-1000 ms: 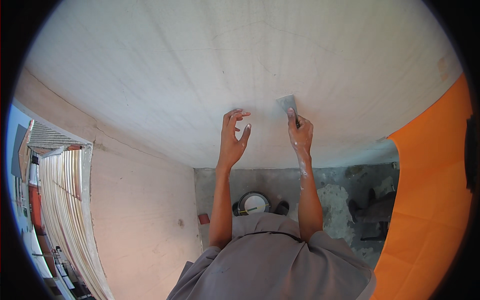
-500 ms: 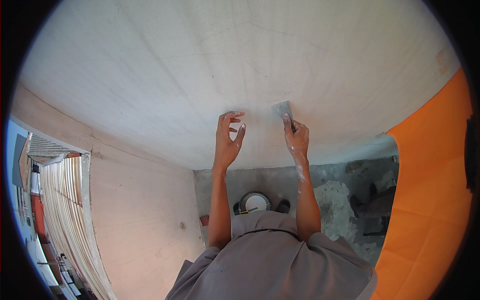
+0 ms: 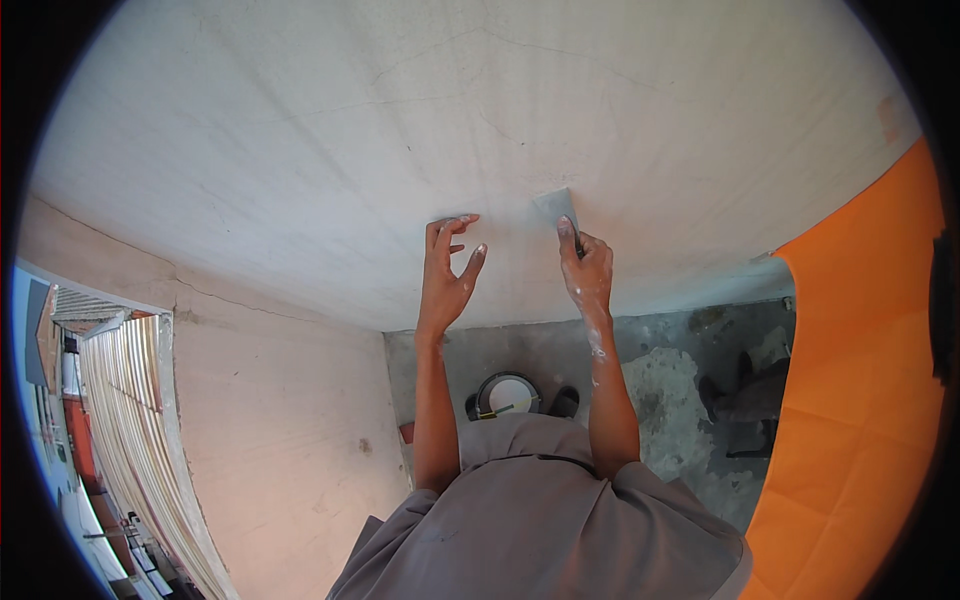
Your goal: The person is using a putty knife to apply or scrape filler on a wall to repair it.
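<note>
My right hand (image 3: 588,270) grips a putty knife (image 3: 550,203) by its dark handle, thumb on the lower part of the flat metal blade, which lies at the pale plastered wall (image 3: 700,120). To its left my left hand (image 3: 446,280) is open and empty, fingers bent and apart, fingertips at or close to the same wall. White specks mark both hands and the right forearm. Below, between my dark-shod feet, a black-rimmed round bucket (image 3: 508,393) with white inside stands on the floor, a thin yellow-and-dark tool across it.
A side wall (image 3: 280,420) meets the stained concrete floor (image 3: 650,410). Far left is an opening (image 3: 125,400) onto corrugated panels and roofs. An orange sheet (image 3: 850,380) hangs at the right. Beside it, dark clothing or footwear (image 3: 745,400) lies on the floor, hard to make out.
Both hands have moved slightly leftward in the picture, with the putty knife still in the right one. Since half a second ago they sit a little higher. The left hand's fingers remain apart.
</note>
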`<act>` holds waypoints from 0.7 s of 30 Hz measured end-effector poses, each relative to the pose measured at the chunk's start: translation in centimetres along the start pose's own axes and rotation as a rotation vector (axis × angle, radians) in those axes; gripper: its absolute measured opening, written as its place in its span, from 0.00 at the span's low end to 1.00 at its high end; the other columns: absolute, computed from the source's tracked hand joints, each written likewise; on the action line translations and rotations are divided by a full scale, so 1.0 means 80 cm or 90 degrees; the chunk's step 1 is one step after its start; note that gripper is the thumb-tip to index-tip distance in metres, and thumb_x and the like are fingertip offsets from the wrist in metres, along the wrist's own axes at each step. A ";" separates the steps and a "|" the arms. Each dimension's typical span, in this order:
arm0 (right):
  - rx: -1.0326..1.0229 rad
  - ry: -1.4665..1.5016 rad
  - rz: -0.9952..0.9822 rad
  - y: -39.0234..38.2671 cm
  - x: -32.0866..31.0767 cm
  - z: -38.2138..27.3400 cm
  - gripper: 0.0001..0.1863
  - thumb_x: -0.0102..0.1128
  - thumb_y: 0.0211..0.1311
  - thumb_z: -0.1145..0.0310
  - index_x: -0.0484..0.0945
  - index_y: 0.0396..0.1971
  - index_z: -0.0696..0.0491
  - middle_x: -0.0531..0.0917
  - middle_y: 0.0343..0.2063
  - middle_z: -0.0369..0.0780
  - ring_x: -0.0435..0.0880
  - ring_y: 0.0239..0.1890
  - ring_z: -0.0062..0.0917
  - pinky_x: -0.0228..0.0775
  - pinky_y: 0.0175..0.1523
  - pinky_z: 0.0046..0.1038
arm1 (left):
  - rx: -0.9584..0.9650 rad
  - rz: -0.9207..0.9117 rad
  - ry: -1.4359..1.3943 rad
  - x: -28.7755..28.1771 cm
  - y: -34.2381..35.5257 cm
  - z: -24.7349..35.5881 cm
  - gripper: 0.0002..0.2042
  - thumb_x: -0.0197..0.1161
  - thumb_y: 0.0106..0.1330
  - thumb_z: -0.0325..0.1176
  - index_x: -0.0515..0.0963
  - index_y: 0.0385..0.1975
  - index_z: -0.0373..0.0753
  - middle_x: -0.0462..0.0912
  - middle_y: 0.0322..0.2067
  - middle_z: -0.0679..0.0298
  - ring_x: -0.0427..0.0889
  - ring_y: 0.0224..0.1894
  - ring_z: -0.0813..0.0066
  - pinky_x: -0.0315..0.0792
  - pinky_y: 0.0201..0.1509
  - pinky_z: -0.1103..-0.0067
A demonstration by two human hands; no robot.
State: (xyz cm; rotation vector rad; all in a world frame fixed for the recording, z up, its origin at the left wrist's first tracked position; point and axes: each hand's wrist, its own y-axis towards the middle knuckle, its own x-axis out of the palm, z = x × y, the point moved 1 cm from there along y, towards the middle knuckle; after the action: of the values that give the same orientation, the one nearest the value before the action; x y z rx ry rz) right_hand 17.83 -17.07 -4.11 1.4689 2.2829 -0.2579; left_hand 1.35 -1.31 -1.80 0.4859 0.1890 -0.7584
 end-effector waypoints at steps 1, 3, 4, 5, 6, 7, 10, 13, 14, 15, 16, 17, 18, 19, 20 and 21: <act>0.003 0.000 0.003 0.001 0.003 0.013 0.39 0.57 0.77 0.37 0.76 0.20 0.61 0.73 0.14 0.47 0.71 0.20 0.40 0.66 0.34 0.46 | 0.001 -0.002 -0.003 0.002 0.003 0.003 0.22 0.68 0.72 0.24 0.77 0.65 0.43 0.74 0.59 0.62 0.76 0.63 0.65 0.74 0.65 0.66; -0.010 0.031 0.011 0.009 0.012 0.027 0.39 0.57 0.78 0.37 0.75 0.19 0.61 0.73 0.14 0.47 0.71 0.19 0.40 0.65 0.33 0.46 | 0.006 -0.003 -0.003 0.002 0.006 0.005 0.22 0.68 0.72 0.25 0.77 0.65 0.44 0.74 0.59 0.62 0.76 0.63 0.65 0.74 0.65 0.66; -0.013 0.034 0.012 0.009 0.015 0.028 0.39 0.57 0.78 0.37 0.75 0.19 0.61 0.73 0.14 0.47 0.71 0.19 0.40 0.65 0.33 0.46 | 0.001 -0.015 0.004 0.001 0.007 0.003 0.22 0.68 0.72 0.25 0.77 0.65 0.44 0.74 0.59 0.62 0.76 0.63 0.65 0.74 0.65 0.66; -0.020 0.042 0.030 0.005 0.018 0.030 0.39 0.57 0.79 0.38 0.71 0.18 0.60 0.67 0.14 0.39 0.65 0.20 0.30 0.59 0.30 0.40 | -0.005 -0.027 0.010 0.000 0.008 0.001 0.22 0.68 0.72 0.25 0.77 0.65 0.44 0.74 0.59 0.62 0.76 0.63 0.65 0.74 0.66 0.66; -0.025 0.047 0.043 -0.001 0.019 0.029 0.39 0.57 0.80 0.39 0.66 0.16 0.58 0.61 0.13 0.32 0.59 0.20 0.19 0.54 0.28 0.34 | -0.006 -0.023 0.011 -0.001 0.006 0.000 0.22 0.68 0.72 0.25 0.77 0.65 0.44 0.74 0.59 0.62 0.76 0.63 0.65 0.74 0.66 0.66; -0.027 0.047 0.040 -0.005 0.019 0.028 0.39 0.57 0.80 0.39 0.66 0.16 0.58 0.61 0.13 0.32 0.59 0.20 0.19 0.54 0.28 0.34 | -0.004 -0.021 0.004 -0.002 0.004 -0.002 0.22 0.68 0.72 0.25 0.77 0.65 0.45 0.74 0.59 0.63 0.76 0.63 0.65 0.74 0.66 0.66; 0.009 0.044 0.014 -0.005 0.012 0.030 0.40 0.57 0.80 0.39 0.65 0.15 0.58 0.61 0.13 0.32 0.58 0.20 0.20 0.53 0.28 0.34 | -0.003 -0.020 -0.004 -0.001 0.003 -0.002 0.22 0.69 0.71 0.25 0.77 0.65 0.45 0.74 0.59 0.63 0.75 0.63 0.64 0.73 0.66 0.66; 0.007 0.004 0.020 0.002 0.011 0.027 0.40 0.57 0.77 0.37 0.75 0.19 0.62 0.71 0.13 0.46 0.67 0.19 0.38 0.62 0.32 0.44 | -0.008 -0.023 -0.003 0.000 0.004 -0.002 0.22 0.69 0.71 0.25 0.77 0.64 0.45 0.74 0.59 0.63 0.75 0.63 0.65 0.73 0.66 0.66; 0.000 0.015 0.034 -0.001 0.015 0.025 0.39 0.57 0.78 0.38 0.69 0.17 0.59 0.66 0.13 0.39 0.62 0.20 0.28 0.57 0.30 0.40 | -0.014 -0.022 -0.001 -0.001 0.003 -0.003 0.22 0.69 0.71 0.25 0.77 0.64 0.45 0.74 0.59 0.63 0.75 0.63 0.65 0.73 0.66 0.67; -0.008 0.025 0.046 -0.002 0.016 0.024 0.40 0.58 0.79 0.38 0.64 0.15 0.57 0.61 0.13 0.31 0.58 0.21 0.19 0.52 0.27 0.35 | -0.014 -0.024 -0.002 0.000 0.003 -0.003 0.22 0.69 0.71 0.25 0.77 0.64 0.45 0.74 0.59 0.63 0.75 0.63 0.65 0.73 0.66 0.67; -0.008 0.025 0.047 -0.001 0.015 0.025 0.40 0.58 0.79 0.38 0.64 0.15 0.57 0.61 0.13 0.31 0.58 0.21 0.19 0.52 0.27 0.35 | -0.010 -0.017 -0.013 0.001 0.003 -0.003 0.22 0.69 0.71 0.25 0.77 0.64 0.44 0.74 0.58 0.63 0.75 0.62 0.65 0.73 0.66 0.67; -0.018 0.026 0.048 0.000 0.013 0.026 0.40 0.58 0.79 0.38 0.63 0.15 0.57 0.61 0.14 0.31 0.58 0.21 0.18 0.52 0.27 0.35 | -0.005 -0.011 -0.023 0.001 0.003 -0.004 0.22 0.69 0.70 0.24 0.77 0.63 0.44 0.74 0.58 0.63 0.75 0.62 0.65 0.73 0.66 0.67; -0.029 0.029 0.047 0.001 0.013 0.027 0.40 0.57 0.79 0.38 0.63 0.15 0.56 0.61 0.14 0.31 0.59 0.21 0.18 0.53 0.27 0.35 | -0.006 -0.010 -0.022 0.001 0.004 -0.003 0.22 0.69 0.70 0.24 0.77 0.63 0.44 0.74 0.58 0.63 0.75 0.62 0.65 0.73 0.66 0.67; -0.029 0.029 0.046 0.002 0.013 0.031 0.40 0.57 0.79 0.38 0.63 0.15 0.56 0.61 0.14 0.31 0.59 0.21 0.18 0.53 0.27 0.35 | -0.007 -0.013 -0.021 0.002 0.004 -0.003 0.21 0.69 0.71 0.24 0.78 0.63 0.44 0.74 0.58 0.63 0.75 0.62 0.65 0.73 0.66 0.67; -0.005 0.031 0.026 0.004 0.013 0.035 0.39 0.57 0.78 0.37 0.69 0.17 0.59 0.66 0.13 0.38 0.63 0.20 0.26 0.57 0.30 0.39 | -0.009 -0.015 -0.021 0.002 0.005 -0.003 0.21 0.69 0.71 0.24 0.78 0.63 0.43 0.74 0.57 0.63 0.76 0.61 0.65 0.73 0.66 0.67; 0.019 0.033 0.005 0.004 0.015 0.036 0.40 0.57 0.78 0.37 0.76 0.20 0.62 0.70 0.13 0.44 0.67 0.20 0.35 0.62 0.33 0.44 | -0.010 -0.013 -0.020 0.002 0.005 -0.004 0.21 0.69 0.71 0.24 0.78 0.63 0.43 0.74 0.57 0.63 0.76 0.61 0.65 0.73 0.66 0.67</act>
State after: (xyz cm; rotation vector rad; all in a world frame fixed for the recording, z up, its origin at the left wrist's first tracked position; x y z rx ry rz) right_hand 18.40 -17.04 -7.19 1.5154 2.3224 -0.2556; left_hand 1.75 -1.00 -1.99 0.4575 0.1718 -0.7841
